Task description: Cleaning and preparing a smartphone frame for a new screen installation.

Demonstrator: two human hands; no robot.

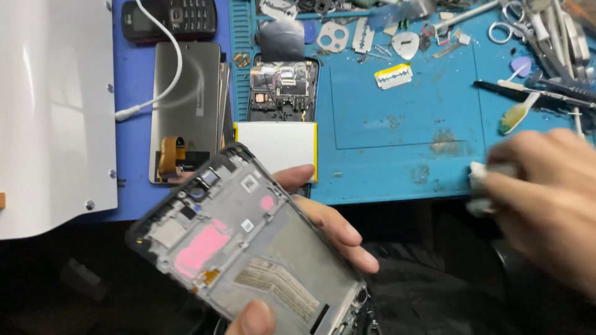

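My left hand point(323, 226) grips a bare phone frame point(248, 248), tilted, with grey metal, pink patches and strips of old glue showing on its inner side. Fingers lie under its right edge and my thumb presses on its lower edge. To the right my right hand point(546, 192), blurred by motion, pinches a small white wad of cloth or tissue point(481, 186) near the front edge of the blue mat point(403, 124). That hand is apart from the frame.
On the mat lie an opened phone with a white battery point(277, 146), a grey screen panel point(186, 105), a razor blade point(393, 75), picks, tweezers and a brush point(518, 113). A dark keypad phone with a white cable sits top left, beside a white plate point(56, 111).
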